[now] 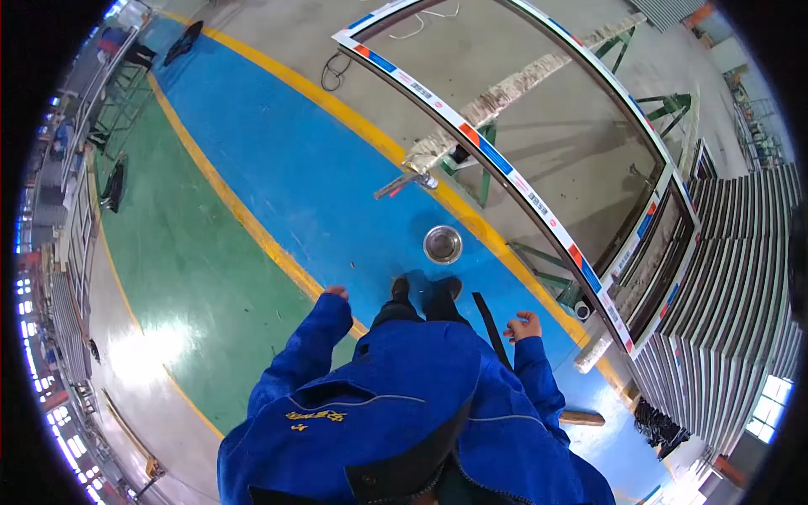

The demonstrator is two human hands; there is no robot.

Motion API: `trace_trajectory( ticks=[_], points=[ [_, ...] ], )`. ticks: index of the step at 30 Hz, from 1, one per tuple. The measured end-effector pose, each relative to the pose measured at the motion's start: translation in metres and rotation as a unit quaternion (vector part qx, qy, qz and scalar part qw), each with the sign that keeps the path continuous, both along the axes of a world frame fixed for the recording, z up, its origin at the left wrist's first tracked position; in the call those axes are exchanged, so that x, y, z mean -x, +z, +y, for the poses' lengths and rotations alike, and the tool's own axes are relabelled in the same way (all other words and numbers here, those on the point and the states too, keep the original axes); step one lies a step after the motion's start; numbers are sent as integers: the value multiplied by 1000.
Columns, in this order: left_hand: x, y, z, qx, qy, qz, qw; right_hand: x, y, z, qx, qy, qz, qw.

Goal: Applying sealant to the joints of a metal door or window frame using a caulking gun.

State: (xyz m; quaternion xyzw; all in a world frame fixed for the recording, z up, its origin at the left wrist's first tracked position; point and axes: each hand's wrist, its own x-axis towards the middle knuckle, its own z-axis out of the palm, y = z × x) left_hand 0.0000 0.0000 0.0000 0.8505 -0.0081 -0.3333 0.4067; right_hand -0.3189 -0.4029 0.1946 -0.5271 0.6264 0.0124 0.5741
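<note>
I stand with both arms, in blue sleeves, held out from my sides. My left hand [337, 292] shows only in small part past its cuff, over the yellow floor line; its fingers are too hidden to read. My right hand [523, 326] is loosely curled with its fingers partly apart, and I see nothing in it. Just left of it a narrow black strip [488, 324] shows against the blue floor; I cannot tell whether it touches the sleeve. A round metal bowl [443, 245] sits on the floor ahead of my shoes. Both hands are apart from the large window frame [505, 168].
The frame, edged with printed protective tape, rests on padded bars [497, 97] over green trestles [486, 168]. A tool [396, 185] lies at the near bar's end. Stacked profiles [715, 286] fill the right side. A wooden piece [582, 417] lies behind my right arm.
</note>
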Motion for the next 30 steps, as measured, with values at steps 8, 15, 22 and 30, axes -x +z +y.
trace_trajectory(
  ticks=[8, 15, 22, 30],
  points=[
    [-129, 43, -203, 40, -121, -251, 959, 76, -15, 29, 25, -68, 48, 996],
    [-182, 51, -308, -182, -238, -236, 924, 250, -87, 95, -4, -151, 92, 984],
    [-194, -21, -312, -73, -290, -234, 925, 352, -161, 151, 93, 4, 167, 982],
    [-189, 4, -237, -9, -364, -144, 920, 181, -68, 96, 26, -81, 117, 989]
  ],
)
